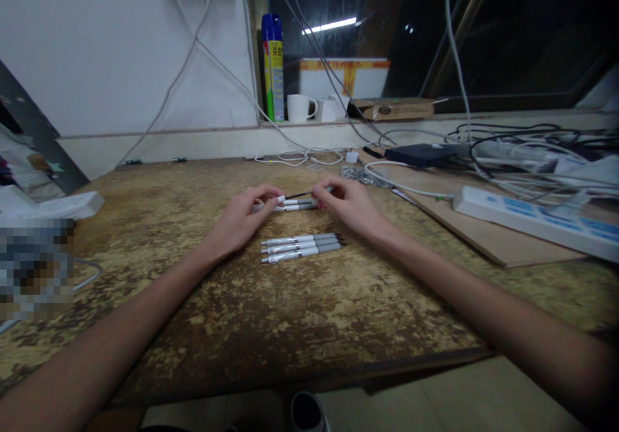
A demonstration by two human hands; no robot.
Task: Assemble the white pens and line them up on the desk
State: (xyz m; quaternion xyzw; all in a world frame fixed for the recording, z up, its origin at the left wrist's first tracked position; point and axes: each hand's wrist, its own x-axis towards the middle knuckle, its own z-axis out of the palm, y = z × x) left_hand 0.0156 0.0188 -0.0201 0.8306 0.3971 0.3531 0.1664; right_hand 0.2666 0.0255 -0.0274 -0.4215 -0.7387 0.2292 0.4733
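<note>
My left hand (249, 213) pinches a white pen barrel (281, 199) at the middle of the worn table. A thin dark refill (297, 195) spans the gap between that barrel and my right hand (341, 201), whose fingers are closed on the refill's right end or a small part around it. Just below the refill, between the hands, lie white and grey pens (300, 206), partly hidden by the fingers. Nearer the camera, several white pens with grey grips (302, 248) rest side by side, their dark tips to the right.
At the right are a white power strip (532, 216), a brown board (476, 235) and tangled cables (507, 135). A spray can (273, 71) and white mug (300, 108) stand on the windowsill. Another white strip (77, 205) is at the left.
</note>
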